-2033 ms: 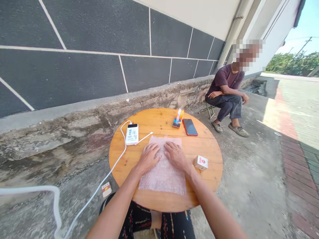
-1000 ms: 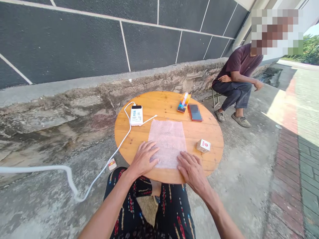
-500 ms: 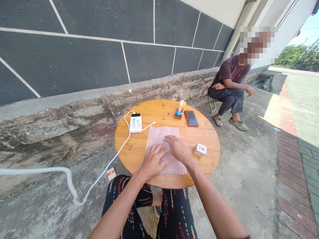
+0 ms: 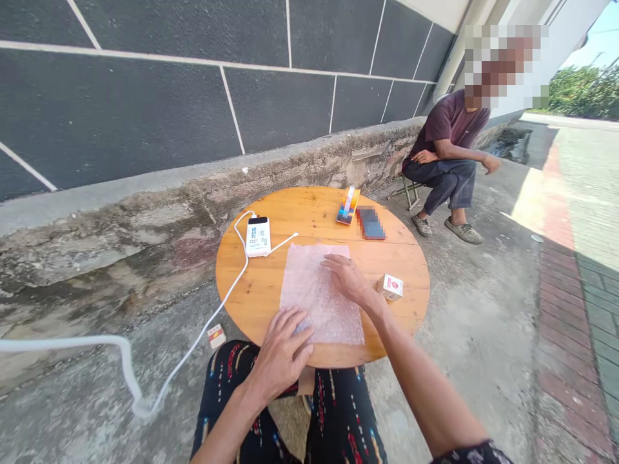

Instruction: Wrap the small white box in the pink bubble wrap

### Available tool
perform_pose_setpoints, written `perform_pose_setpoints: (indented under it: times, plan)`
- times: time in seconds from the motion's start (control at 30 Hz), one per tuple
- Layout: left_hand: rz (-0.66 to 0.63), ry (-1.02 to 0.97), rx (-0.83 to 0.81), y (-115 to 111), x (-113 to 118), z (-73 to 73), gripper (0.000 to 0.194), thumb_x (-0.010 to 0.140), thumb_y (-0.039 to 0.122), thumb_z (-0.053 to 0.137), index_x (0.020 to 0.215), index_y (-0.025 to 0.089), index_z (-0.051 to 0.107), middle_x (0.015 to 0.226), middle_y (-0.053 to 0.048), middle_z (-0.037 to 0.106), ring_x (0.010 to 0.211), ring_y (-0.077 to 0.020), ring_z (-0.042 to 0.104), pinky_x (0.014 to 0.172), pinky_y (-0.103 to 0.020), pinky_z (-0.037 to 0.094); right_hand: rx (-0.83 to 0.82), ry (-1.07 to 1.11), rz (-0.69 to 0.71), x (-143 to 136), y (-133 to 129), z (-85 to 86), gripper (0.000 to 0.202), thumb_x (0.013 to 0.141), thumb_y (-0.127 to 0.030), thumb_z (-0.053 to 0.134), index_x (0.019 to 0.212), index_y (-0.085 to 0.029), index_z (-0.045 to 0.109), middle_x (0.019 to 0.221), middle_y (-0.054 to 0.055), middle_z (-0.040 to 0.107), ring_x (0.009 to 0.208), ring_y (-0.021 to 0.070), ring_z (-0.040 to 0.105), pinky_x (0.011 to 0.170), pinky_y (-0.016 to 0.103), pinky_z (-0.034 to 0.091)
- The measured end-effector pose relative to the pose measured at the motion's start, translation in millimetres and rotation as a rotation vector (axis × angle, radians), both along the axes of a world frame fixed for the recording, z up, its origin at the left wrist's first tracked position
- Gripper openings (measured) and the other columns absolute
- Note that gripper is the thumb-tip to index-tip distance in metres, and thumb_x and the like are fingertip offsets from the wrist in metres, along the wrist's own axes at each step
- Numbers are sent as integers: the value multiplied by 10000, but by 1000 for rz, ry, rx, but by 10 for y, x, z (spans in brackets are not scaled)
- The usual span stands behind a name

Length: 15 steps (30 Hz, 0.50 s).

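Observation:
A pinkish sheet of bubble wrap (image 4: 319, 290) lies flat on the round wooden table (image 4: 251, 303). My left hand (image 4: 285, 348) is at its lower left corner, fingers spread, over the table's near edge. On the upper right part of the sheet rests my right hand (image 4: 347, 277), palm down with fingers stretched out and nothing held. To the right of that hand stands a small white box (image 4: 389, 287) with a red mark.
A white power bank (image 4: 258, 237) with a white cable (image 4: 232, 287) is at the table's left. Farther back are an orange and blue item (image 4: 348, 206) and a dark phone-like slab (image 4: 371, 223). A person (image 4: 449, 154) sits beyond. A small box (image 4: 216, 336) lies on the ground.
My left hand has slid back toward me and down to the sheet's near left corner. My right hand has shifted slightly right, so the hands are farther apart.

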<state>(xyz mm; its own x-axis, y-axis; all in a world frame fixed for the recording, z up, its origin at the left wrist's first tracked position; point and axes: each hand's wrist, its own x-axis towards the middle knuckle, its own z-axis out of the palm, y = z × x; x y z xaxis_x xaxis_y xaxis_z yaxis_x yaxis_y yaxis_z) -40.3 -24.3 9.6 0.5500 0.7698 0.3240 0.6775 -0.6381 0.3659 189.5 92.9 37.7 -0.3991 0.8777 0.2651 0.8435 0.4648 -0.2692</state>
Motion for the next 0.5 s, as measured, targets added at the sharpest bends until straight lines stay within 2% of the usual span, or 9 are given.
perform_pose_setpoints:
  times: [0.13, 0.27, 0.4, 0.5]
  plan:
    - [23, -35, 34, 15, 87, 102, 292, 857, 195, 485, 1114, 228, 619, 1320, -70, 524, 1284, -269, 378, 1081, -547, 291, 107, 50, -194, 543, -372, 168, 347, 877, -226, 467, 1209, -223, 568, 1324, 87, 521, 1208, 255, 471, 965, 431, 385]
    - [-32, -32, 6, -43, 204, 137, 273, 860, 210, 490, 1095, 239, 624, 1295, -51, 552, 1277, -272, 388, 1095, -563, 250, 15, -59, -423, 1018, -688, 82, 518, 812, -332, 565, 1303, -187, 483, 1314, 138, 515, 1147, 320, 511, 879, 465, 428]
    - [-68, -52, -28, -94, 278, 52, 222, 854, 215, 499, 1017, 236, 648, 1238, -41, 596, 1225, -268, 434, 1090, -571, 243, -57, -2, -418, 1128, -709, -88, 497, 802, -268, 559, 1282, -158, 492, 1157, 132, 606, 1012, 271, 584, 840, 401, 455]
    - [-52, -78, -22, -110, 275, -13, 229, 842, 200, 504, 1017, 232, 648, 1231, -40, 601, 1218, -261, 435, 1089, -554, 253, -39, 85, -391, 1021, -678, -72, 472, 800, -263, 561, 1256, -154, 509, 1111, 126, 620, 956, 256, 599, 821, 387, 469]
